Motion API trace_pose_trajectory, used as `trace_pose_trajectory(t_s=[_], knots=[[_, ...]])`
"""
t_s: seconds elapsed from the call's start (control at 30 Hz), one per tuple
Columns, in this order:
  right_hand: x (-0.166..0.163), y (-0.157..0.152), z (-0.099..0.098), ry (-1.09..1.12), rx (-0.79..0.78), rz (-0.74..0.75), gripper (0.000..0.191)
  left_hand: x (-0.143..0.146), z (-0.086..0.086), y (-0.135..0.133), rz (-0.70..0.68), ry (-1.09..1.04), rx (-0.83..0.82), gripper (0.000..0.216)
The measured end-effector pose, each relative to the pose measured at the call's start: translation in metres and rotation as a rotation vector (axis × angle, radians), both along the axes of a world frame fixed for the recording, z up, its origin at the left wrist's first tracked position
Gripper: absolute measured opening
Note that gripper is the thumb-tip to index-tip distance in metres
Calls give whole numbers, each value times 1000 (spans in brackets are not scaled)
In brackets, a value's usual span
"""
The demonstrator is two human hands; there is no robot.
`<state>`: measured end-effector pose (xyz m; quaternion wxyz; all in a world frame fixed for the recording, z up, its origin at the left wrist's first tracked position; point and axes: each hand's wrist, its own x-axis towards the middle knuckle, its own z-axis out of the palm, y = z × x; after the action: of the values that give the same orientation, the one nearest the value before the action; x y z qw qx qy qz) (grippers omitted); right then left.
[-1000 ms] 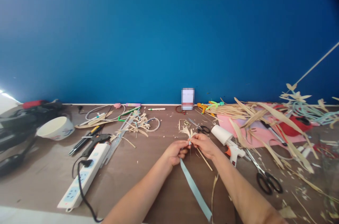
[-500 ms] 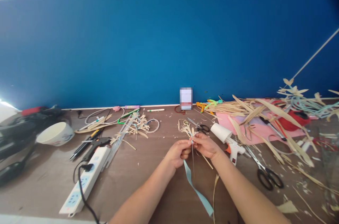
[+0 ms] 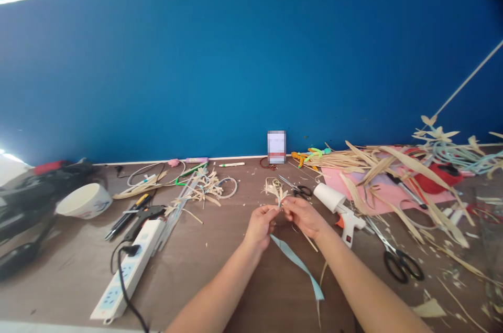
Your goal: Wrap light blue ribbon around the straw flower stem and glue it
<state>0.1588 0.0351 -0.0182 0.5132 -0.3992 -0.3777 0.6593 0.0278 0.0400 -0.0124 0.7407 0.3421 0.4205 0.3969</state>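
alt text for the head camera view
A person's left hand and right hand pinch a pale petalled piece above a brown table, a light blue strip curving below. Around them lie scissors, a white glue gun and a power strip.

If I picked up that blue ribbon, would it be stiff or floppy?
Probably floppy: the ribbon curves along its length below the left hand. It should be light, as it looks thin and narrow. It seems unlikely to roll, being flat.
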Motion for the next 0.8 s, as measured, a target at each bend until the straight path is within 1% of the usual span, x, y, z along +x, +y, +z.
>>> trace_pose_trajectory(t_s=[0.17,0.27,0.33,0.4,0.47,0.6,0.67,0.73,0.8], knots=[[-11,-6,8,-162,2,-137,17,3,3,-3,144,116,96,21],[-16,-7,9,-263,-1,-219,14,3,3,-6,215,264,277,17],[-17,-8,10,-318,4,-254,12,3,3,-7,230,355,379,17],[-17,-9,11,-360,10,-266,13,3,3,-8,213,379,385,19],[-16,-9,12,-391,17,-251,14,2,5,-8,174,348,325,22],[-9,-8,15,-431,46,-171,17,-3,13,-5,18,215,135,29],[-6,-8,18,-449,62,-121,18,-7,17,-3,-60,187,87,29],[-4,-8,22,-471,72,-85,20,-10,19,0,-107,226,117,27],[-3,-8,26,-497,72,-70,19,-13,19,2,-103,328,233,25]])
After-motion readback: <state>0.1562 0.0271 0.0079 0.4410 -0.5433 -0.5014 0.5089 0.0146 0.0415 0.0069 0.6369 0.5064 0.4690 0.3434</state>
